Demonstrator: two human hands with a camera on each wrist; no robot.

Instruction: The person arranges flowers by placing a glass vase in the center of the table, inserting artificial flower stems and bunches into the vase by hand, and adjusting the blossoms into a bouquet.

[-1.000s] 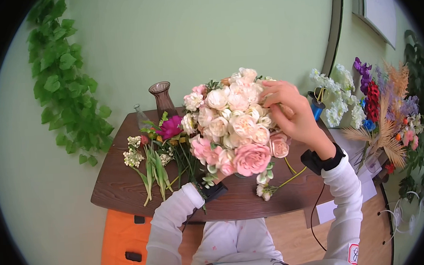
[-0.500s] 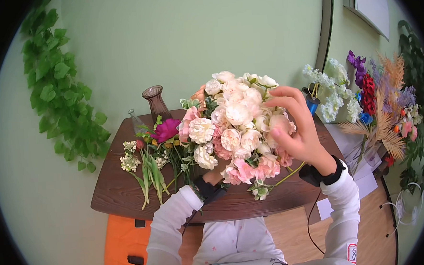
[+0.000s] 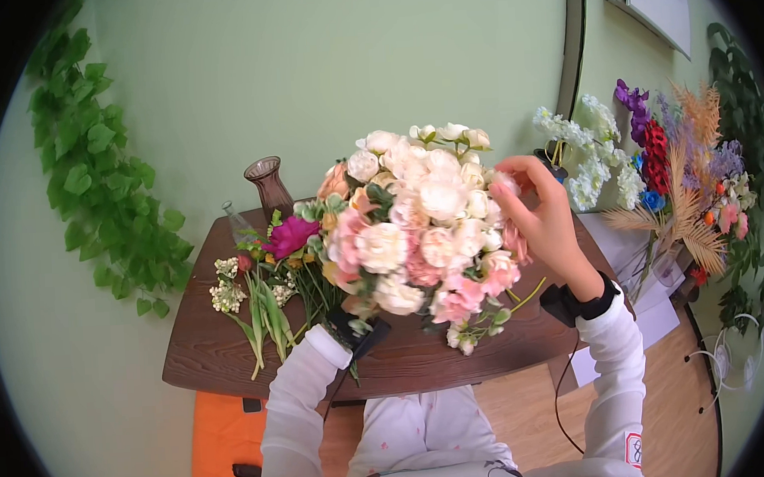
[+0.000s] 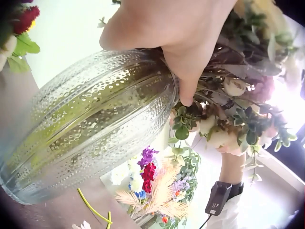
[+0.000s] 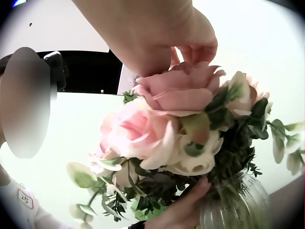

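Note:
A full bouquet of cream, white and pink roses stands in a clear ribbed glass vase. My left hand grips the vase round its neck, with the thumb along the rim below the stems; in the head view blooms mostly hide that hand. At the bouquet's right side, my right hand has thumb and fingers curled at an outer bloom. The right wrist view shows these fingers on the back of a dusty-pink rose. Greenish stems show through the glass.
Left on the dark wooden table lie tulip stems, white berry sprigs and a magenta flower. Behind them stand a brown glass vase and a small clear bottle. More flowers and a blue spool are at right.
The bouquet has turned, bringing cream and lighter pink blooms to the front where a big pink rose was. My right hand has moved down from over the blooms to their right side.

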